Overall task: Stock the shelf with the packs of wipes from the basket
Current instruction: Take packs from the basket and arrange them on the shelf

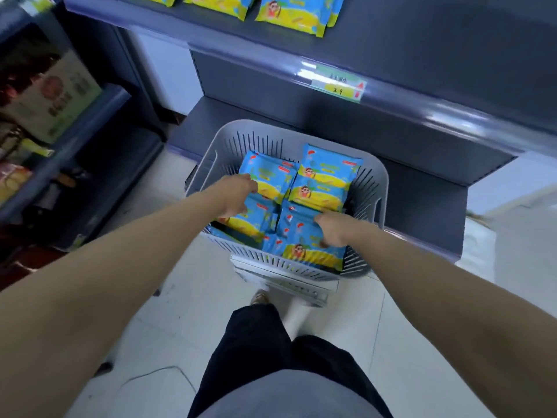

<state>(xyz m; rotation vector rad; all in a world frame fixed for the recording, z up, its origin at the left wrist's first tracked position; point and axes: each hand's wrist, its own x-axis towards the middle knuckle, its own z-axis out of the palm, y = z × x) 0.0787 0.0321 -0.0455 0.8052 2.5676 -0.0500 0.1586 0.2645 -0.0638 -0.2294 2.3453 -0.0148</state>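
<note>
1. At your far left stands a dark side rack (90,122) with a cardboard box (51,95) on its upper level; the goods below it are too blurred to tell
2. Your left hand (238,194) reaches down into the left half of the basket, fingers bent over a left-side pack (250,220); you cannot tell from here whether it actually clamps that pack or only touches it
3. The grey slotted basket (375,188) sits on the pale tiled floor (156,342) straight ahead of your feet, its far rim close to the lowest ledge of the shelving; the blue-and-yellow packs of wipes (325,179) lie flat inside it, overlapping in two rough columns
4. Your right hand (331,229) is in the near right corner of the basket, fingers curled round the upper edge of the near-right pack (313,251), gripping it
5. Above and beyond the basket runs the dark shelf (391,49); a few shelved packs (292,16) stand in a row on it at top centre, and further right a price tag (339,86) sits in its front rail
</note>
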